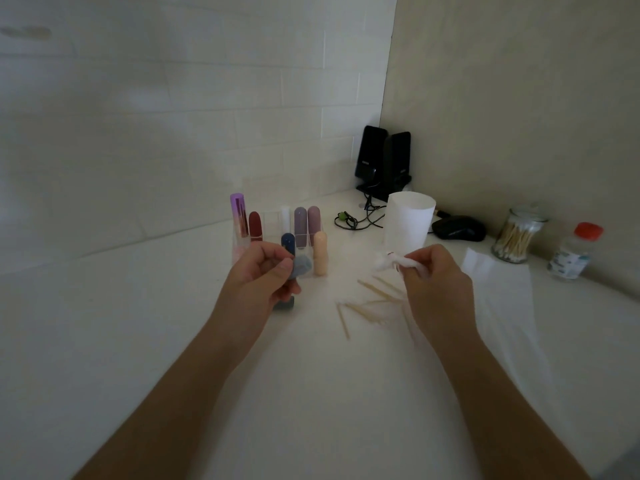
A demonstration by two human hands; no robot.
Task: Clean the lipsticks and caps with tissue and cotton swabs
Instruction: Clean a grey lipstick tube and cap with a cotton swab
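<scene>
Lipstick (300, 266) held in left grip (263, 275); right grip (437, 280) pinches tissue (389, 262); swabs (343, 320) strewn between.

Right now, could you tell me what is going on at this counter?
A person's left hand grips a grey-blue lipstick, while the right hand pinches a crumpled tissue. Loose cotton swabs lie on the counter, and other lipsticks stand in a clear organizer behind.

Left hand (266, 271) grips lipstick (300, 265); right hand (436, 282) pinches tissue (389, 262).
</scene>
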